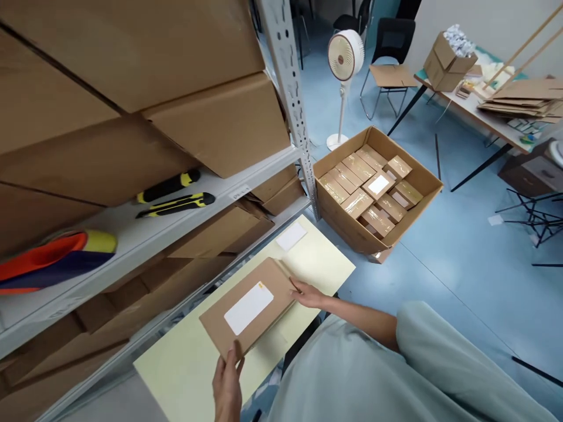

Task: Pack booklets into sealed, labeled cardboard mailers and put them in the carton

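Observation:
A flat brown cardboard box (215,319) with a white label (248,308) on top is held between my two hands over a pale yellow board (176,369). My left hand (229,375) grips its near left corner, thumb on the upper face and fingers at the side. At the opposite end, my right hand (308,294) is closed around the edge. Whether the box rests on the board or hangs just above it, I cannot tell. A blank white label (291,235) lies on the board's far end.
Shelving (259,167) with large cartons runs along the left; two yellow-black box cutters (176,204) and an orange-and-blue tool (57,258) lie on it. A big open carton (347,225) of small taped boxes stands on the floor. Behind are a fan (345,55), chair (391,73) and cluttered table (488,114).

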The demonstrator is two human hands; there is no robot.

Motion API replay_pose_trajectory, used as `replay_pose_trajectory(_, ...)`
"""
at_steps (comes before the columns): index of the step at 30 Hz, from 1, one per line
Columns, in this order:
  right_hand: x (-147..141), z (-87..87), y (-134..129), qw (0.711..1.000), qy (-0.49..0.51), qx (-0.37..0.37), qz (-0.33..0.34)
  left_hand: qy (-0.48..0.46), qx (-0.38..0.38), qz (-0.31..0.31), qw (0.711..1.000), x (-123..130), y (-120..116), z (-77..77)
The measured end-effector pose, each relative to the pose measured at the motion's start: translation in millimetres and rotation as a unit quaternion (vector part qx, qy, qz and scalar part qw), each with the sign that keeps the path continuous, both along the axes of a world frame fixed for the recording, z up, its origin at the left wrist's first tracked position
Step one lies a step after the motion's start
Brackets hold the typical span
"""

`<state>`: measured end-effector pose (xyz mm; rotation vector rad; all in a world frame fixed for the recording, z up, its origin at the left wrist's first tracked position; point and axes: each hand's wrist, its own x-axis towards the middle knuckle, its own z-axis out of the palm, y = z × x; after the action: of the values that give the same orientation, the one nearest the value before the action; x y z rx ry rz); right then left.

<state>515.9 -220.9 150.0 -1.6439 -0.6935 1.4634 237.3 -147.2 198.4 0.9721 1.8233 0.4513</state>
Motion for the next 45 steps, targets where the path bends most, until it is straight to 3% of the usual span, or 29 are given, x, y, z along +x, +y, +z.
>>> replay_pose_trajectory(4, 17.9, 18.1, -16.4, 0.998, 0.025, 0.044, -0.038, -0.046, -0.028, 0.032, 0.998, 7.3, -13.3, 23.0)
replay_pose_trajectory(10, 46.5, 59.2, -64.7, 0.990, 0.047, 0.100, -0.093, -0.039, -0.014, -0.080, 0.996, 18.9, -41.7, 56.7)
replay_pose_trajectory(14, 71.1, 96.2, -116.4, 0.989, 0.042, 0.089, -0.113, -0.062, 0.016, -0.159, 0.985, 35.1, -60.1, 68.0)
replay_pose_trajectory(18, 89.5, 130.0, -176.7, 0.980, 0.002, 0.028, -0.198, -0.138, 0.033, -0.189, 0.972, 71.1, -80.5, 80.2)
replay_pose_trajectory(23, 95.1, 174.7, -254.8, 0.946, -0.060, 0.020, -0.318, -0.243, 0.030, -0.270, 0.931, 116.2, -115.7, 99.6)
replay_pose_trajectory(27, 94.0, 204.7, -300.5, 0.933, -0.098, 0.037, -0.343, -0.281, 0.037, -0.325, 0.902, 138.1, -142.6, 103.0)
replay_pose_trajectory(29, 96.8, 208.4, -311.5, 0.927, -0.123, 0.046, -0.352, -0.288, 0.032, -0.339, 0.895, 146.2, -152.0, 101.7)
replay_pose_trajectory(32, 107.7, 199.6, -314.5, 0.910, -0.168, 0.036, -0.376, -0.287, 0.022, -0.347, 0.893, 158.1, -157.3, 100.5)
replay_pose_trajectory(37, 140.0, 172.9, -301.9, 0.886, -0.210, -0.013, -0.414, -0.255, 0.020, -0.343, 0.904, 193.9, -134.8, 101.5)
replay_pose_trajectory(41, 179.8, 158.3, -285.1, 0.882, -0.192, -0.026, -0.430, -0.211, 0.027, -0.339, 0.916, 252.7, -100.6, 100.7)
replay_pose_trajectory(45, 232.9, 148.4, -267.0, 0.884, -0.150, -0.024, -0.442, -0.155, 0.043, -0.366, 0.917, 340.5, -73.7, 105.1)
